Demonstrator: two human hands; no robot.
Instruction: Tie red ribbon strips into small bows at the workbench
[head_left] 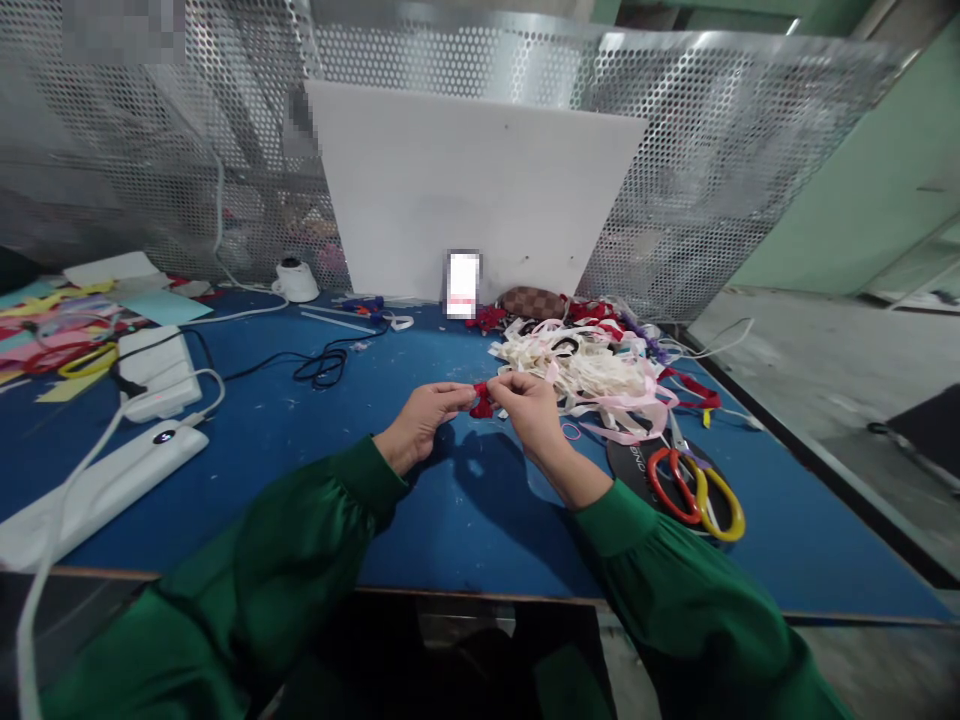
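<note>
Between my two hands, above the middle of the blue table, is a small piece of red ribbon (481, 402), folded or bunched like a little bow. My left hand (429, 418) pinches its left side between thumb and fingers. On the right side, my right hand (531, 412) grips it with thumb and forefinger, the other fingers curled. The fingertips cover part of the ribbon. Just beyond my right hand lies a heap of cream and pink ribbon strips (589, 365). A pink elastic ring (571, 431) rests beside my right wrist.
Scissors with red and yellow handles (694, 485) lie on a dark round mat at right. A lit phone (463, 284) leans on the white board (480, 180). At left are a white power strip (105, 490), cables and coloured paper (67, 325). A brown checked pouch (532, 302) sits behind the heap.
</note>
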